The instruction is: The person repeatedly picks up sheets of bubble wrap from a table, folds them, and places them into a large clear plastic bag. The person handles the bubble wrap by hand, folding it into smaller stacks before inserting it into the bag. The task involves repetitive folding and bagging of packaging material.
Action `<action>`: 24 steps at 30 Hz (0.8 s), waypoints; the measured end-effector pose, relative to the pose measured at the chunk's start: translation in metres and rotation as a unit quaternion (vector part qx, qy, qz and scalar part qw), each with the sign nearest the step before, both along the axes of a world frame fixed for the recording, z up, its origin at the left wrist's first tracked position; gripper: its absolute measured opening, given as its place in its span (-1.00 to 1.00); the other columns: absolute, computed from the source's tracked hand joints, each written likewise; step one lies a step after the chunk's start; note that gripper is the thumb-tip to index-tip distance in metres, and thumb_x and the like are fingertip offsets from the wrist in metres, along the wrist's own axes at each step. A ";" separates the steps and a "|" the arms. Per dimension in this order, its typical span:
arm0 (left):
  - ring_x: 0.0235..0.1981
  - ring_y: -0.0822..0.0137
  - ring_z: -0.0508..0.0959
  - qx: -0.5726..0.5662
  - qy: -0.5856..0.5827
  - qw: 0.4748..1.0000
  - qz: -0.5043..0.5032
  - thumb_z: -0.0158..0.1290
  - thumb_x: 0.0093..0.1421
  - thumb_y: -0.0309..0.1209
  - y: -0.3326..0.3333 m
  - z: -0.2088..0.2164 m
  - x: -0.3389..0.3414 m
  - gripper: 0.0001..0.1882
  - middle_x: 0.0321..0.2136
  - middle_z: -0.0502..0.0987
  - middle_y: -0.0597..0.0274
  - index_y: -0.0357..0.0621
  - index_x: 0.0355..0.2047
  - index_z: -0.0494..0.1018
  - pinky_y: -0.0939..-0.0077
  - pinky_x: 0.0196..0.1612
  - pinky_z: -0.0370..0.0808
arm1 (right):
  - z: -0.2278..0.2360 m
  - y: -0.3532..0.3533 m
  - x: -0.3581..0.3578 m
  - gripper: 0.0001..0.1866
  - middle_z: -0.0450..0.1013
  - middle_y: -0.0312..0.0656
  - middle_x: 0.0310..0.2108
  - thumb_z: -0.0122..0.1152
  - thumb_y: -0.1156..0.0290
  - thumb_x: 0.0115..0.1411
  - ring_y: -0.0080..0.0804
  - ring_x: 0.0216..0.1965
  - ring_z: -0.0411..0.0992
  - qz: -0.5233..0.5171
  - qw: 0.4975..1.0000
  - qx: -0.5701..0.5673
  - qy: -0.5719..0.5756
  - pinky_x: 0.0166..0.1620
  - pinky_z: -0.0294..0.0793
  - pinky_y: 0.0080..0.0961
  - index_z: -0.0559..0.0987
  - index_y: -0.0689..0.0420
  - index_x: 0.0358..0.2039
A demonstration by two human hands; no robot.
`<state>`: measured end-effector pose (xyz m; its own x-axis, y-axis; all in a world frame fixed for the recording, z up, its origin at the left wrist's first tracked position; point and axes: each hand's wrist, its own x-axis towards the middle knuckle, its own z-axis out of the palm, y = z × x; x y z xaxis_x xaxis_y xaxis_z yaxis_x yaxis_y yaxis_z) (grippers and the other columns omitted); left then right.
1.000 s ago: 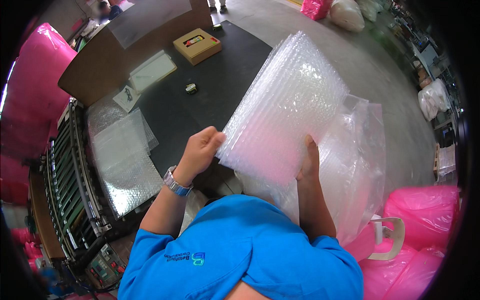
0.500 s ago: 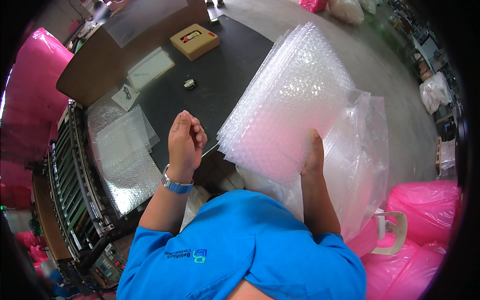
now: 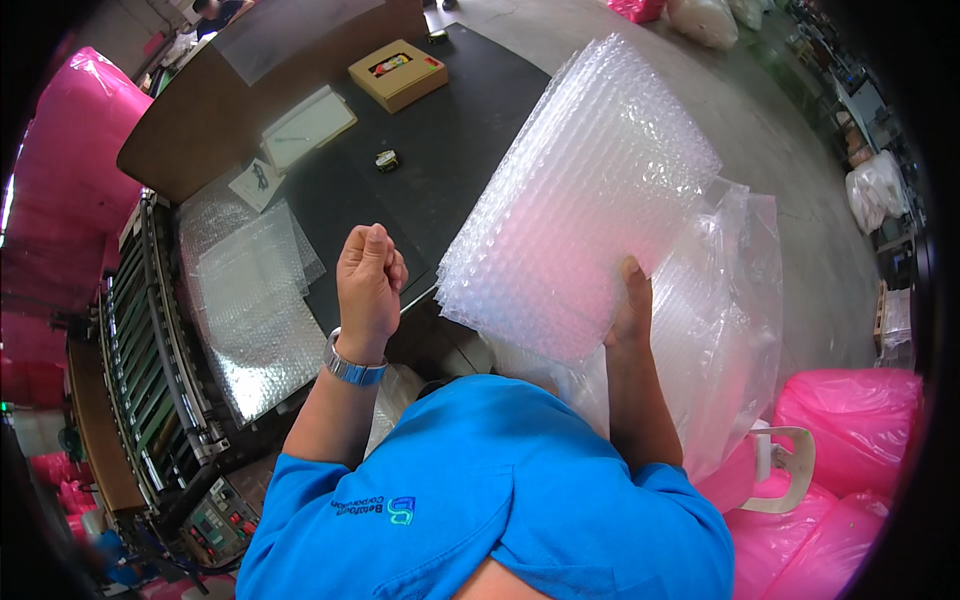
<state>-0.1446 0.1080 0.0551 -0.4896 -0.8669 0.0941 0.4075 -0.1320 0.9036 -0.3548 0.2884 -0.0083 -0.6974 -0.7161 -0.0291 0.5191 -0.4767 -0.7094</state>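
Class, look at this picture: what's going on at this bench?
A person in a blue shirt holds a stack of bubble-wrap sheets up in the right hand, above a clear plastic bag. The left hand is closed in a fist over the black table, touching nothing that shows. More bubble wrap lies flat at the left, and a tan box sits at the far end.

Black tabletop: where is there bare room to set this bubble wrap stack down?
The black tabletop is bare between the small dark object and the bubble wrap stack in the right hand, below the tan box. Its left edge is crowded: loose bubble wrap sheets, a white pad. The left hand hovers fisted.
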 end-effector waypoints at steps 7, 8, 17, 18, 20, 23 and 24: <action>-0.66 0.55 0.20 -0.388 -0.217 0.886 -0.129 -0.08 0.18 -0.11 0.022 0.016 0.005 -0.62 -0.68 0.24 0.42 -0.18 -0.57 0.28 0.63 -0.61 0.14 | 0.006 0.002 0.008 -0.15 0.16 -0.07 0.01 0.26 0.15 -0.08 -0.22 0.02 0.21 -0.029 0.998 0.016 0.058 0.01 0.29 -0.30 0.05 0.19 0.12; -0.67 0.54 0.19 -0.443 -0.238 0.854 -0.131 -0.09 0.18 -0.10 0.024 0.019 0.006 -0.60 -0.69 0.23 0.42 -0.19 -0.59 0.27 0.59 -0.61 0.13 | 0.004 0.003 0.007 -0.18 0.20 -0.08 -0.01 0.25 0.10 -0.08 -0.22 0.00 0.24 -0.031 0.996 0.022 0.077 0.00 0.32 -0.31 0.10 0.20 0.10; -0.64 0.63 0.24 -0.171 -0.175 0.970 0.017 -0.01 0.16 -0.30 0.018 0.001 -0.001 -0.76 -0.68 0.28 0.42 -0.18 -0.56 0.32 0.71 -0.60 0.20 | 0.011 0.009 0.008 -0.13 0.21 -0.10 -0.01 0.28 0.05 -0.11 -0.21 -0.01 0.25 -0.042 0.993 0.008 0.114 -0.02 0.34 -0.30 0.10 0.20 0.10; -0.63 0.63 0.25 -0.191 -0.185 0.964 0.005 0.02 0.14 -0.31 0.019 0.000 -0.003 -0.76 -0.69 0.29 0.42 -0.20 -0.57 0.33 0.70 -0.60 0.20 | 0.012 0.009 0.008 -0.13 0.20 -0.10 -0.01 0.29 0.05 -0.12 -0.21 0.00 0.24 -0.050 0.992 0.008 0.119 -0.02 0.34 -0.30 0.09 0.19 0.11; -0.60 0.60 0.28 -0.314 -0.254 0.914 -0.043 0.02 0.14 -0.32 0.024 -0.004 0.002 -0.78 -0.67 0.31 0.39 -0.23 -0.52 0.36 0.67 -0.55 0.24 | 0.008 0.010 0.006 -0.10 0.18 -0.10 0.01 0.30 0.05 -0.14 -0.21 0.01 0.22 -0.044 0.989 0.009 0.142 -0.01 0.33 -0.29 0.07 0.18 0.12; -0.64 0.60 0.26 -0.320 -0.221 0.921 0.017 -0.03 0.18 -0.27 0.024 -0.016 -0.001 -0.71 -0.71 0.25 0.42 -0.22 -0.57 0.33 0.65 -0.60 0.22 | 0.008 0.009 0.009 0.00 0.14 -0.08 0.01 0.37 0.13 -0.21 -0.22 0.03 0.19 -0.031 0.993 -0.003 0.113 0.00 0.30 -0.30 0.00 0.20 0.14; -0.65 0.61 0.25 -0.262 -0.212 0.941 0.022 -0.04 0.18 -0.25 0.020 -0.012 -0.002 -0.70 -0.72 0.25 0.43 -0.21 -0.57 0.33 0.66 -0.61 0.21 | 0.009 0.010 0.010 0.04 0.13 -0.07 0.01 0.41 0.16 -0.24 -0.23 0.03 0.17 -0.028 0.995 -0.006 0.092 0.01 0.28 -0.30 -0.03 0.21 0.15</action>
